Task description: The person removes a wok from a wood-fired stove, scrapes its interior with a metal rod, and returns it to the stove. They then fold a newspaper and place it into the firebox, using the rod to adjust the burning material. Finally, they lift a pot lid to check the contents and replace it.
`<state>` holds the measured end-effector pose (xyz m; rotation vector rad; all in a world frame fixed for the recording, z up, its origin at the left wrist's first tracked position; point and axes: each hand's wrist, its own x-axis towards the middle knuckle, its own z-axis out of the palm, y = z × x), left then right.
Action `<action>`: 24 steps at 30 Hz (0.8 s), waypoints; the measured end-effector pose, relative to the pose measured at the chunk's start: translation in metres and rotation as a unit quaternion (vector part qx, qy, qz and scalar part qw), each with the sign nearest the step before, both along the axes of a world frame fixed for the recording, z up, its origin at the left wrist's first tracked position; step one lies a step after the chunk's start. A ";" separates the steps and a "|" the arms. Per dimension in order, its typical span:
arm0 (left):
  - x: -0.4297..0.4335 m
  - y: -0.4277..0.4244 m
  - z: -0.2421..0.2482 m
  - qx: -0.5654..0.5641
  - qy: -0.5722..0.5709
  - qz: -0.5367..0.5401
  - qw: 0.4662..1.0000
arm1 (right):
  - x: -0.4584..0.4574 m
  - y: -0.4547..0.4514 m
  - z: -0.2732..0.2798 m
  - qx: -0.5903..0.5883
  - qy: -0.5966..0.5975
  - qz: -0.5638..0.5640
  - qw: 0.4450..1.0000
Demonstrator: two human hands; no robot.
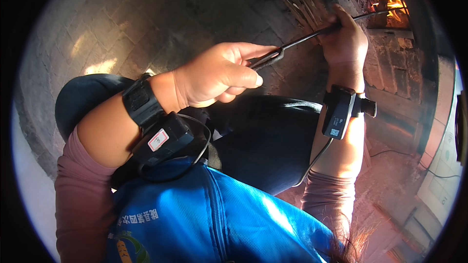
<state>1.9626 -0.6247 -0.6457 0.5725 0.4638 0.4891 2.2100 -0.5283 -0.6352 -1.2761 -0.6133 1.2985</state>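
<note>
A long, thin dark metal fire poker (301, 40) runs slantwise across the upper right. My left hand (219, 75) holds its looped handle end between thumb and fingers. Farther along the rod, my right hand (343, 42) is closed around it, with one finger raised along the upper side. Beyond the right hand, the rod reaches into the lit mouth of a stove, where flames (391, 2) burn. The flames' glare makes the rod's tip hard to make out. Both wrists carry strapped black devices with cables.
Split firewood (299, 3) lies beside the stove opening, left of my right hand. Below the fire is the sooty brick stove front (393, 62). A thin cable (391, 151) trails over the floor at right. Paved floor (120, 25) spreads at upper left.
</note>
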 end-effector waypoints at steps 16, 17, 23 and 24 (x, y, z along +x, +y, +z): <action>-0.044 -0.036 0.027 -0.010 0.091 0.065 0.994 | -0.045 -0.031 0.013 0.016 -0.048 0.145 0.988; -0.055 -0.040 0.033 0.000 0.102 0.058 0.993 | -0.046 -0.035 0.016 0.015 -0.012 0.174 0.985; -0.107 -0.068 0.063 0.033 0.181 0.045 0.982 | -0.066 -0.061 0.025 -0.025 0.034 0.229 0.973; -0.115 -0.073 0.069 0.042 0.197 0.039 0.979 | -0.072 -0.066 0.027 -0.037 0.051 0.233 0.970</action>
